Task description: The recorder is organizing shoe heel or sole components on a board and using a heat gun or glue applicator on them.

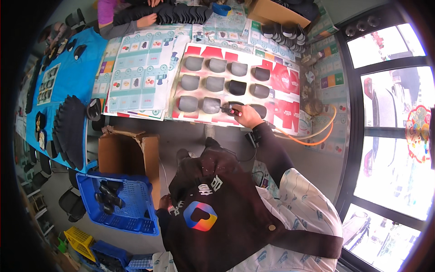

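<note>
My right hand (249, 116) is closed around a spray gun (232, 110), small and dark with red parts, over the front edge of a red-and-white printed sheet (285, 106). Rows of curved pieces lie on that sheet. Many look matt grey, such as the grey piece (211, 105) just left of the gun's tip; a black piece (237, 87) sits behind it. Part of the front-row piece next to my hand is hidden by the gun. Down by my left side, my left hand (166, 201) is near the blue crate, its fingers mostly hidden.
Orange and cream hoses (312, 141) curve right of my forearm. A cardboard box (122, 152) and a blue crate (118, 217) with black parts stand left. Across the table, a co-worker's hand (147, 21) touches a long row of black pieces (181, 15). Windows line the right.
</note>
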Demonstrator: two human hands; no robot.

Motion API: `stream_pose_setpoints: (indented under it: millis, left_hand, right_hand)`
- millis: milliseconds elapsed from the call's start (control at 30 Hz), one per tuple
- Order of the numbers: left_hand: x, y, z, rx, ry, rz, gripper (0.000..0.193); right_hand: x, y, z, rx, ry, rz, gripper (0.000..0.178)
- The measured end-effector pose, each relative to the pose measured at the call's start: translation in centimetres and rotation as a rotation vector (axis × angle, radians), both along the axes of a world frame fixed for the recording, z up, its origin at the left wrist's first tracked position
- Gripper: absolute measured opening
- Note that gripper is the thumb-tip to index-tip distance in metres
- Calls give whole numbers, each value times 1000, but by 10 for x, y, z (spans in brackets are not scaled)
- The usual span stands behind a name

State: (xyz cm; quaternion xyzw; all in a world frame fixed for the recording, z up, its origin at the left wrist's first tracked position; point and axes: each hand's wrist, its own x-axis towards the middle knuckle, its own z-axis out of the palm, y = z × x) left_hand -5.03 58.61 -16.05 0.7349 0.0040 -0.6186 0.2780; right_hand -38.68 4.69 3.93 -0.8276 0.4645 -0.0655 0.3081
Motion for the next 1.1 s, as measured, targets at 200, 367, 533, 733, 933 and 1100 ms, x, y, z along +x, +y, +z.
stream_pose_setpoints:
  millis: [200, 367, 533, 733, 933, 1100]
  left_hand:
    - [-4, 43, -62, -6, 237, 325, 24]
    - [1, -5, -51, 84, 187, 124, 25]
    - [9, -30, -21, 108, 185, 174, 23]
    - [4, -78, 15, -374, -635, -992, 45]
    - [-22, -158, 76, 140, -71, -100, 22]
    - [-32, -162, 88, 121, -49, -107, 25]
  right_hand:
    - [14, -23, 10, 73, -42, 164, 29]
    - [19, -76, -10, 219, -78, 105, 30]
    - [43, -110, -8, 249, -93, 104, 39]
    - [44, -141, -18, 326, -164, 164, 36]
    - [41, -169, -53, 314, -54, 194, 35]
    - [43, -178, -58, 398, -149, 175, 27]
